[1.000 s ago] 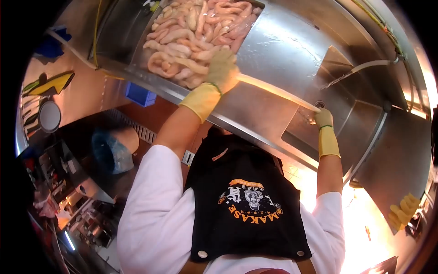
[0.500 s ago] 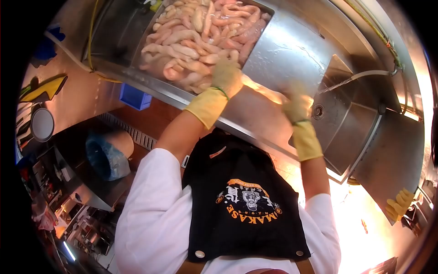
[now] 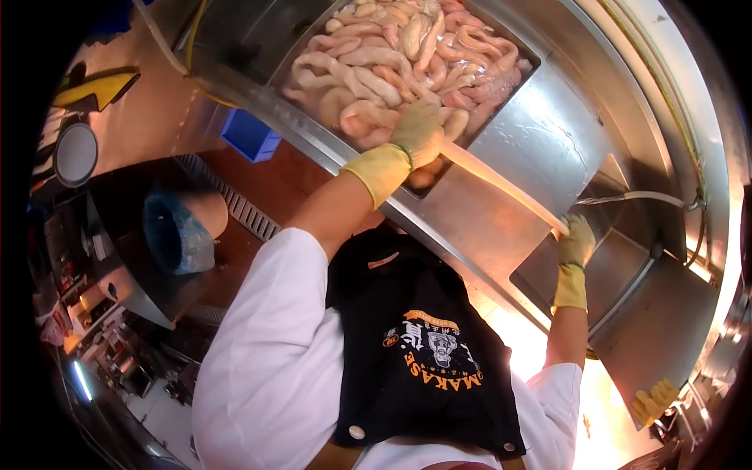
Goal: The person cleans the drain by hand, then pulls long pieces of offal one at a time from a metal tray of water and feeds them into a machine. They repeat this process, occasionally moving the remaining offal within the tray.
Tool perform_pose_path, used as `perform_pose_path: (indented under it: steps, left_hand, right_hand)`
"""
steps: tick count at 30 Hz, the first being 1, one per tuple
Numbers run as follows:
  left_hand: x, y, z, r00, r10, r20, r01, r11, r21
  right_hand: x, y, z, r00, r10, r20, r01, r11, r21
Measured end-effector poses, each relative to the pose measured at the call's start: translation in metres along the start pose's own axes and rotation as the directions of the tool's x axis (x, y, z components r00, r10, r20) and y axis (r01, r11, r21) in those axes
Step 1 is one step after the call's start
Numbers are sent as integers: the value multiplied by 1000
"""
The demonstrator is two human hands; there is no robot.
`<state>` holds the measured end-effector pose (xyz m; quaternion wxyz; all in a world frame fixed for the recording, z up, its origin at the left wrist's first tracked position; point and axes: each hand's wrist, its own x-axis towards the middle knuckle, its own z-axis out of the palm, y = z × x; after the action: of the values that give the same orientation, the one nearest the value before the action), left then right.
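Note:
A long pale intestine (image 3: 501,182) stretches taut between my two yellow-gloved hands, above the steel counter. My left hand (image 3: 419,135) is closed around one part of it at the near edge of the sink basin (image 3: 495,119). Many pinkish intestines (image 3: 384,66) lie heaped and wet in that basin. Over the edge of a second sink (image 3: 619,270), my right hand (image 3: 576,240) grips the far end of the stretched piece. The fingers of both hands are partly hidden by the gloves' backs.
Water runs from a pale hose (image 3: 654,196) at the right sink. A spare pair of yellow gloves (image 3: 656,401) hangs at the lower right edge. To the left are a blue crate (image 3: 251,135) and a bin with a blue liner (image 3: 178,231).
My right hand has moved away to the right, and a longer length of intestine now spans between my hands. My left hand stays by the basin edge. The whole view has shifted slightly.

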<state>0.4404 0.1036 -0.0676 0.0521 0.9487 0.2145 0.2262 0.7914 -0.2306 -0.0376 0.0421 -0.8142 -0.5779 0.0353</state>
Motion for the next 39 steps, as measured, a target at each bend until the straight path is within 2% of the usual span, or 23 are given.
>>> perform_pose_path:
  steps: [1,3,4,6,7,8,10,11,12,13,14,16,18,20,25,28,32,34,35,36,37,38,39]
  left_hand:
    - [0,-4,-2,998,53,-30,-54,998,-24]
    - [-17,-35,0,995,-94,37,92,994,58]
    - [-31,-52,3,967,-237,95,224,966,129]
    - [-42,-69,10,965,-189,184,156,971,183]
    - [-35,-65,9,983,-135,127,121,986,112]
    - [-29,-57,9,994,-81,68,79,996,34]
    - [-14,-40,7,974,-177,141,183,983,-32]
    - [-9,-30,7,935,-275,225,300,951,-81]
    - [-5,-20,8,937,-272,220,296,951,-85]
    - [-1,-11,7,929,-276,245,303,950,-80]
    - [3,-3,5,921,-279,272,308,949,-70]
    - [8,15,-1,900,-296,319,323,946,-34]
    - [8,31,-3,865,-380,328,461,860,-219]
    - [3,40,-9,891,-372,262,439,854,-280]
    - [-20,13,-16,917,-335,217,399,778,-485]
    - [-17,16,-20,872,-247,423,321,940,-113]
    - [-19,9,-12,939,-140,315,234,930,-285]
    - [-9,28,-4,942,23,336,-101,971,215]
    - [-5,35,-4,924,-31,382,-125,917,378]
    - [-16,28,-2,919,-30,394,-128,920,370]
    - [-29,5,1,945,-130,299,134,991,7]
    - [-36,-14,7,940,-199,276,253,951,-177]
    - [-42,-33,12,930,-266,252,345,866,-361]
  right_hand:
    - [-19,27,-1,990,-86,-110,76,993,-96]
    - [-63,95,1,922,385,47,-381,921,-78]
    - [-80,139,6,740,645,190,-553,745,-373]
    - [-103,174,-11,625,743,240,-624,660,-419]
    - [-100,194,7,626,742,240,-625,662,-414]
    - [-108,216,36,510,833,214,-724,551,-416]
    - [-92,200,46,558,777,291,-630,625,-460]
    - [-54,137,39,687,599,411,-400,784,-474]
    - [-21,28,14,759,642,108,-649,758,62]
    - [16,-47,-11,938,348,-5,-337,913,231]
    - [36,-62,32,980,154,125,-189,917,351]
    - [79,-184,18,990,-89,-109,124,916,382]
    - [116,-249,7,998,-59,36,39,916,399]
    - [132,-259,38,904,25,427,-104,981,164]
    - [80,-177,20,930,72,362,-118,987,108]
    - [51,-146,-23,914,164,370,-178,984,5]
    - [2,-55,-34,874,316,370,-303,948,-95]
    - [-19,-26,-40,867,353,352,-342,935,-96]
    - [-23,-9,-40,854,419,308,-411,907,-95]
    - [-42,13,-44,825,488,285,-480,871,-101]
    - [-67,58,-42,818,507,271,-473,861,-186]
    - [-80,99,-34,816,521,250,-460,848,-263]
    - [-85,111,-40,714,656,243,-591,752,-294]
